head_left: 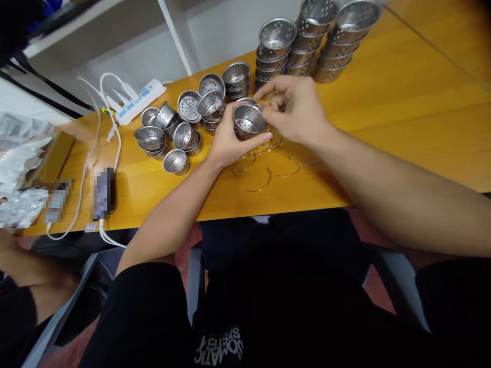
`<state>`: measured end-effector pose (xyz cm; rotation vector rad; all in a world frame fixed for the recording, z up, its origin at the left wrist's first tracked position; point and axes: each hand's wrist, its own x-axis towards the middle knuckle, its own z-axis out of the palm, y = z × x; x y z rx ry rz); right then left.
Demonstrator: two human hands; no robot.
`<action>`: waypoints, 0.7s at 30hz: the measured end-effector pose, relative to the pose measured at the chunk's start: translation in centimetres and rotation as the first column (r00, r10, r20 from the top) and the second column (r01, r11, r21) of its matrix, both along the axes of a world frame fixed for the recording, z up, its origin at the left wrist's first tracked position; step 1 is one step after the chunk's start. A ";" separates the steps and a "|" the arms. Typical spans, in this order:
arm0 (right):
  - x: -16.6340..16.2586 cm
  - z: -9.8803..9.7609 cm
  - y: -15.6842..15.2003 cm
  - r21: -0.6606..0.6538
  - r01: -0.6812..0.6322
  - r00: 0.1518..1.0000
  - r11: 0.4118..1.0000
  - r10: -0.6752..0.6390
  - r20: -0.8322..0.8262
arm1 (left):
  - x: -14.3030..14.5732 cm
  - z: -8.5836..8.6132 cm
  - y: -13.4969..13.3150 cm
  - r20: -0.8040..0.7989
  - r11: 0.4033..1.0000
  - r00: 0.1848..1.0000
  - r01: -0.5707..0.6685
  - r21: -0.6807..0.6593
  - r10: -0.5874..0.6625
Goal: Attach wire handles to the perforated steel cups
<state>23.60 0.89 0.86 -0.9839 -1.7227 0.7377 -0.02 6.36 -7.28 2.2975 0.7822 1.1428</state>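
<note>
A small perforated metal strainer basket is gripped in my left hand, its open top tilted up toward me. The thumb lies along the near side and the fingers wrap round the left. My right hand pinches at the basket's far right rim, where a thin wire handle shows faintly between thumb and finger. Below the basket, several loose curved wires lie on the table. Close behind my left hand stand more strainer baskets, some with a wire across the opening.
Tall stacks of strainer baskets stand at the back right. Smaller baskets cluster at left on the yellow table. Further left are a white power strip, cables, two blurred devices and silvery plastic bags. Another person's arm shows at lower left.
</note>
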 end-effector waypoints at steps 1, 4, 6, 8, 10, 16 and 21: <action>-0.2 0.1 0.0 0.004 0.002 1.000 1.000 -0.002 0.000 | 0.0 0.2 -0.2 -0.001 1.000 1.000 -0.007 -0.007 0.007; -0.2 0.6 -0.2 0.030 0.000 0.999 1.000 0.001 -0.033 | 0.0 0.4 -0.3 -0.003 1.000 1.000 -0.014 -0.027 0.014; 0.4 1.0 -0.2 0.023 -0.072 0.995 0.997 0.073 -0.065 | -0.2 0.3 0.0 0.015 0.999 1.000 -0.005 -0.036 0.005; 1.2 1.4 -0.2 0.007 -0.195 0.979 0.981 0.195 -0.066 | -0.5 0.0 0.4 0.035 0.999 0.999 0.014 -0.038 -0.013; 2.0 1.6 0.0 -0.009 -0.299 0.953 0.954 0.298 -0.059 | -0.8 -0.3 0.9 0.034 0.999 0.999 0.044 -0.030 -0.043; 1.7 1.2 0.0 -0.021 -0.292 0.950 0.956 0.287 -0.123 | -0.5 -1.1 1.2 0.019 1.000 1.000 0.020 0.010 -0.021; 1.2 1.0 0.1 -0.010 -0.274 0.955 0.962 0.270 -0.120 | -0.3 -0.5 0.6 0.000 0.999 1.000 0.022 0.038 -0.022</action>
